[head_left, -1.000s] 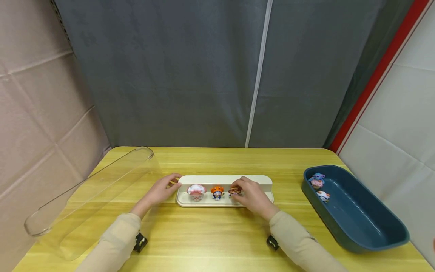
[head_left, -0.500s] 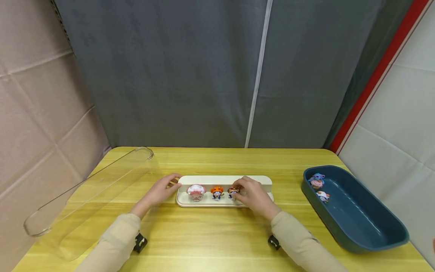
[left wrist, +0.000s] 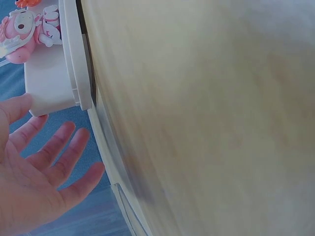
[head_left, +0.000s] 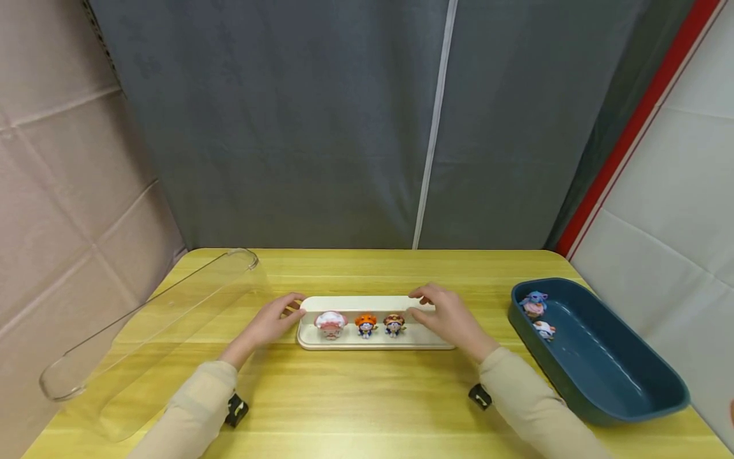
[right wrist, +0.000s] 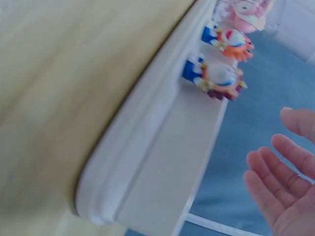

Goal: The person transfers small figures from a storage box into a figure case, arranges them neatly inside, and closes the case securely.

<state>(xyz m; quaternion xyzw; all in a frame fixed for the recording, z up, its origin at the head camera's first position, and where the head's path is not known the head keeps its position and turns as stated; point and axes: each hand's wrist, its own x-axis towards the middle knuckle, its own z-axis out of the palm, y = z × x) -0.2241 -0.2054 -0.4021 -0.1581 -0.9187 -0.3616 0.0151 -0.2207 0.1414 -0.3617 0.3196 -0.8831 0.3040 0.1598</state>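
White display tray [head_left: 427,305] lies across the middle of the yellow wooden table [head_left: 367,408], low in the centre of the head view, with three small figurines standing in a row on its left half: a pink-hatted one [head_left: 331,323], an orange-haired one [head_left: 366,323] and a brown-hatted one [head_left: 394,323]. The left hand [head_left: 268,325] sits at the tray's left end, fingers straight and slightly spread; its fingertips reach the tray's corner, though actual contact cannot be made out. In the left wrist view the same palm [left wrist: 34,172] is wide open just below the tray's end, holding nothing. The right hand [head_left: 450,319] hovers over the tray's right half, just right of the brown-hatted figurine, fingers relaxed and apart, gripping nothing; the right wrist view shows its fingers [right wrist: 275,182] loosely extended beside the tray.

A clear plastic cover [head_left: 149,331] lies slanted at the left of the table. At the right sits a dark blue bin [head_left: 608,376] with a blue figurine [head_left: 534,303] and a white one [head_left: 544,330] in its far end.
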